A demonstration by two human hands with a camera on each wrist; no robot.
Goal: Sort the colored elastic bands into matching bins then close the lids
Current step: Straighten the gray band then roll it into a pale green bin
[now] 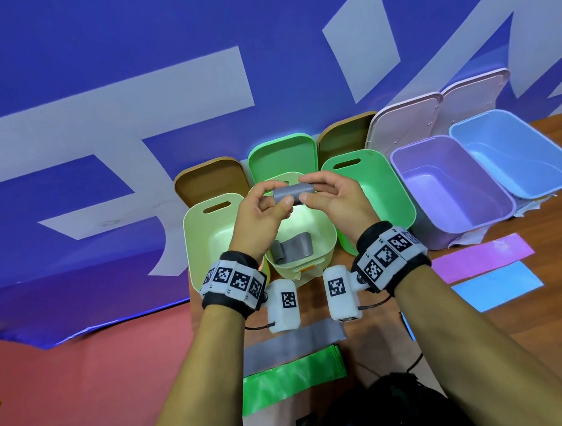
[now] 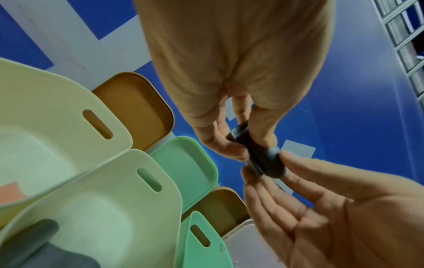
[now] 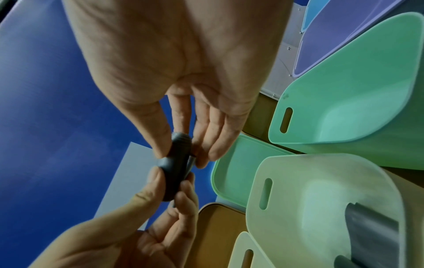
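Both hands hold a rolled grey band (image 1: pixel 293 193) above the pale cream middle bin (image 1: pixel 328 242). My left hand (image 1: pixel 262 211) pinches its left end and my right hand (image 1: pixel 325 195) pinches its right end. The left wrist view shows the same grey roll (image 2: pixel 263 159) between thumb and fingers, and the right wrist view shows the grey roll (image 3: pixel 177 163) too. Another grey band (image 1: pixel 291 247) lies folded inside that bin. A flat grey band (image 1: pixel 294 345) and a green band (image 1: pixel 290 378) lie near the table's front. A purple band (image 1: pixel 480 256) and a blue band (image 1: pixel 497 287) lie at the right.
A yellow-green bin (image 1: pixel 204 240) stands left of the middle bin; a green bin (image 1: pixel 382 187), a purple bin (image 1: pixel 453 184) and a blue bin (image 1: pixel 519 154) stand to its right. Lids lean against the blue wall banner behind them. Cables trail under my wrists.
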